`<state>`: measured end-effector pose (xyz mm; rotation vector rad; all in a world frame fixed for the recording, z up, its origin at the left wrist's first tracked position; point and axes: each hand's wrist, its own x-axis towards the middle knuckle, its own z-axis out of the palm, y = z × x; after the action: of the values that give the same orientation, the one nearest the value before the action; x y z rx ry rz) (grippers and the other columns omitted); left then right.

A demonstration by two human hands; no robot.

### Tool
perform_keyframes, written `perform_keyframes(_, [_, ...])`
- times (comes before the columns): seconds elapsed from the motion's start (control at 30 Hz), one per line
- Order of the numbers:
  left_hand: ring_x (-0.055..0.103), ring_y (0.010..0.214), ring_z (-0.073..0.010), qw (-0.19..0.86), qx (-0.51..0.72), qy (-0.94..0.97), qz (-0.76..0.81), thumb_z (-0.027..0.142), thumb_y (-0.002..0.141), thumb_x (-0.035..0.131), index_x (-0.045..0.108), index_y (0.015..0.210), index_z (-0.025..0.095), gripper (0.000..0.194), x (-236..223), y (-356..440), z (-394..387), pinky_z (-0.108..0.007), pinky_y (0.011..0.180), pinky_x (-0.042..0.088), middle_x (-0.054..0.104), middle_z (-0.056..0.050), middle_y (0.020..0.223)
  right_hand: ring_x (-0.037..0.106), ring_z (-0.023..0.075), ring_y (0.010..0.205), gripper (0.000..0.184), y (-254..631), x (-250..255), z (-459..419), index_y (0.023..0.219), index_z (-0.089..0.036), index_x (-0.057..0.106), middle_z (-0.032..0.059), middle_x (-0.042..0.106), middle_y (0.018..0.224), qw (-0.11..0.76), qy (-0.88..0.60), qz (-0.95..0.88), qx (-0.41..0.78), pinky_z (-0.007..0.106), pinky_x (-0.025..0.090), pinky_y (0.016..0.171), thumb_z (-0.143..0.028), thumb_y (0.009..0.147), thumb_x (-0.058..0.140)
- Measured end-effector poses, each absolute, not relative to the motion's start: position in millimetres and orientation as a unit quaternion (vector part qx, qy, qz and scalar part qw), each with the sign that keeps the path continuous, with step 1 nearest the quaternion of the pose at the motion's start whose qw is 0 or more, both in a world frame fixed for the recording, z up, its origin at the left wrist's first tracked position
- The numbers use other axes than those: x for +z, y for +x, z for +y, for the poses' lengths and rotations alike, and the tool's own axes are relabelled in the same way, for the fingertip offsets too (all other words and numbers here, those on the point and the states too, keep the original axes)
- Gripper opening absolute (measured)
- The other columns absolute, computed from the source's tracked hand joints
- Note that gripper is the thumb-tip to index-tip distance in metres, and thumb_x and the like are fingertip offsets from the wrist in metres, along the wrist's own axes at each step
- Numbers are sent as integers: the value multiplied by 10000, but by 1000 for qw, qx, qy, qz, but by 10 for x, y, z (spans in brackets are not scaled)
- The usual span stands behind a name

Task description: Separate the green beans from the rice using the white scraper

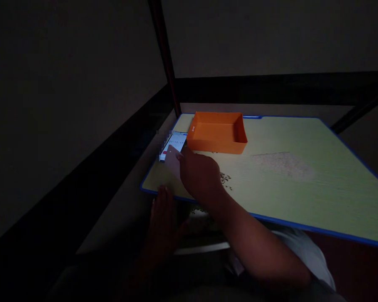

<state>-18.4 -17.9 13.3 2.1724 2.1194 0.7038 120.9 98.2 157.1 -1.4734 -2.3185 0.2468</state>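
Note:
My right hand (199, 174) reaches across the yellow-green table (302, 197) and pinches a pale card (173, 162) near the table's left end. Just beyond the card lies a lit phone (174, 144). My left hand (162, 218) rests below the table's near edge, fingers stretched out, next to a small white dish (199, 214) that holds some dark grains. An empty orange tray (217, 132) stands at the table's far left. A few dark grains (226, 179) lie scattered beside my right hand.
A pale heap of fine grain (285, 163) spreads over the table's middle. A blue rim (302, 226) edges the table. A dark red pole (165, 54) rises behind the tray. The room is dim, with dark walls around.

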Motion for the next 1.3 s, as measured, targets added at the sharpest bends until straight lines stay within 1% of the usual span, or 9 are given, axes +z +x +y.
perform_keyframes(0.1, [346,1424,-350,28,251,692,676,546,814,586,307,1417,279,717,131,-183,-178,-664,1142,377,276,-123,1584,747,268,820,279,1089,1519,1106,1092,-139,609,168,759,917,184,-514,-832,98,317,531,621,-265,997,380])
perform_keyframes(0.37, [331,1429,-357,41,281,685,671,568,802,589,299,1421,283,740,70,-188,-168,-669,1142,370,259,-122,1590,746,276,912,328,1122,1406,1228,1135,-120,609,197,750,1004,142,-567,-803,116,352,561,712,-273,1020,342])
perform_keyframes(0.53, [340,1438,-365,1,273,696,664,554,822,569,186,1464,292,792,40,-172,-217,-657,1119,422,217,-145,1614,746,265,937,327,1270,1379,1225,1134,-143,606,178,756,985,123,-611,-773,118,338,549,738,-316,1019,353])
perform_keyframes(0.63, [322,1460,-381,-52,256,707,657,525,847,516,82,1487,205,837,34,-165,-252,-590,1054,514,248,-222,1598,756,276,872,305,1360,1360,1219,1104,-139,618,182,759,910,113,-641,-750,120,337,540,696,-304,1004,381])
perform_keyframes(0.77, [371,1414,-373,-121,227,726,638,559,838,479,128,1475,95,863,6,-195,-258,-516,993,565,348,-288,1524,755,317,874,316,1449,1366,1218,1072,-148,623,200,755,906,115,-658,-735,115,375,530,681,-280,1005,345])
perform_keyframes(0.87, [386,1378,-383,-152,206,736,626,602,795,525,119,1466,45,962,-63,-281,-219,-495,969,573,369,-312,1485,754,331,879,331,1481,1375,1212,1071,-143,626,209,755,887,116,-666,-728,113,383,522,682,-277,1008,330])
perform_keyframes(1.03, [459,1321,-370,-168,181,755,607,655,652,683,27,1472,53,1210,-261,-435,-125,-441,946,589,444,-282,1428,756,326,862,328,1480,1349,1218,1069,-150,629,193,764,875,115,-676,-719,111,368,511,669,-272,1007,331])
perform_keyframes(1.2, [452,1357,-363,-165,169,742,627,559,659,739,-2,1466,42,1212,-396,-458,-106,-465,1020,550,394,-296,1458,755,310,855,331,1474,1328,1225,1066,-166,633,175,770,884,117,-681,-714,113,344,500,656,-289,1005,332])
perform_keyframes(1.3, [440,1374,-349,-166,171,752,615,572,640,741,9,1469,45,1225,-393,-478,-119,-438,1012,555,395,-277,1475,753,301,865,348,1475,1339,1217,1085,-166,631,177,769,892,116,-684,-711,114,332,494,657,-301,1009,319])
